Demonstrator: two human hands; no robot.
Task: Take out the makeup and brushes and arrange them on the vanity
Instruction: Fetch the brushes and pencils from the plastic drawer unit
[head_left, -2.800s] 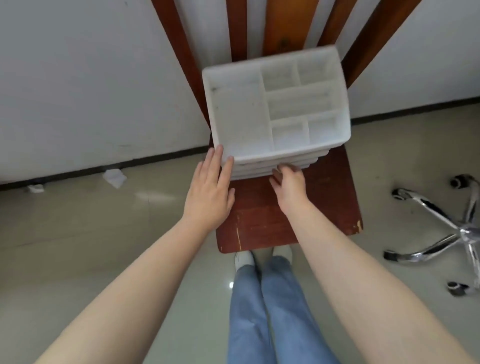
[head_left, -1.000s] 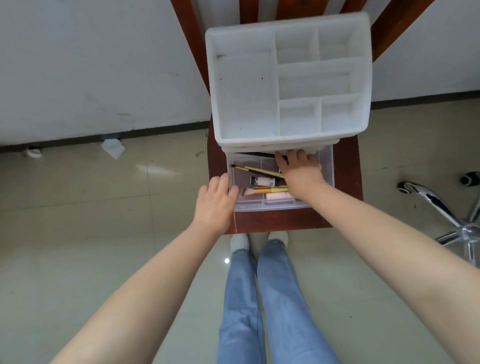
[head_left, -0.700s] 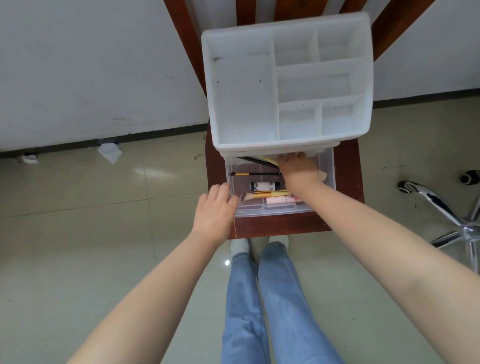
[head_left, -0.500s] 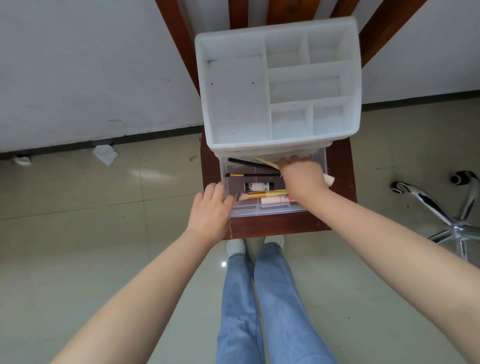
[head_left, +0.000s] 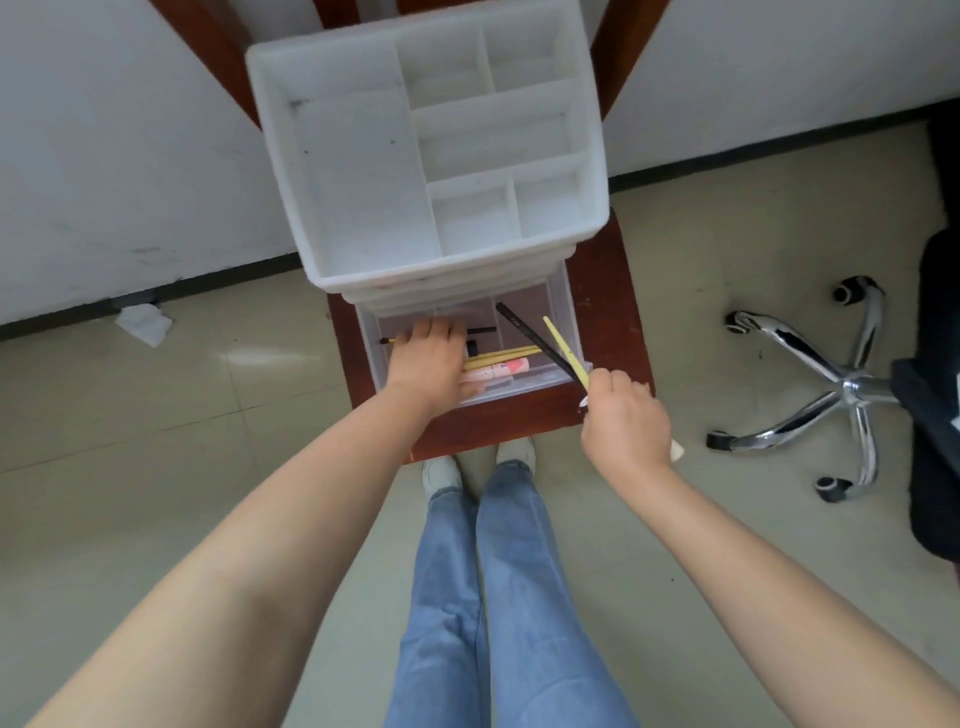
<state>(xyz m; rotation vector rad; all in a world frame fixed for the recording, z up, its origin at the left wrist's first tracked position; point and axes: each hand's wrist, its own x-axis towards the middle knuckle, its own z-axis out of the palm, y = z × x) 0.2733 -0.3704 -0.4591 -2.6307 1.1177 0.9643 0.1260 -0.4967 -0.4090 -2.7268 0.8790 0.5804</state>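
Note:
A white organizer (head_left: 363, 171) with empty top compartments stands on a red-brown chair seat (head_left: 608, 312). Its clear bottom drawer (head_left: 563, 312) is pulled out. My right hand (head_left: 626, 421) grips two brushes, one with a black handle (head_left: 530, 338) and one with a yellow handle (head_left: 563, 348), lifted at the drawer's front right corner. My left hand (head_left: 428, 364) reaches into the drawer's left side, fingers curled down over the things there; what they hold is hidden. Yellow-handled brushes (head_left: 501, 356) and a pink tube (head_left: 498, 370) lie in the drawer, beside a thin black pencil (head_left: 480, 330).
A chrome five-star chair base (head_left: 826, 384) with castors stands on the tiled floor to the right, a black chair part (head_left: 935, 389) at the frame edge. Crumpled paper (head_left: 143, 323) lies by the wall at left. My legs in jeans (head_left: 498, 597) stand below the seat.
The drawer has been pulled open. My right hand took two brushes and drew back right with them. My left hand moved from the drawer's front edge into the drawer.

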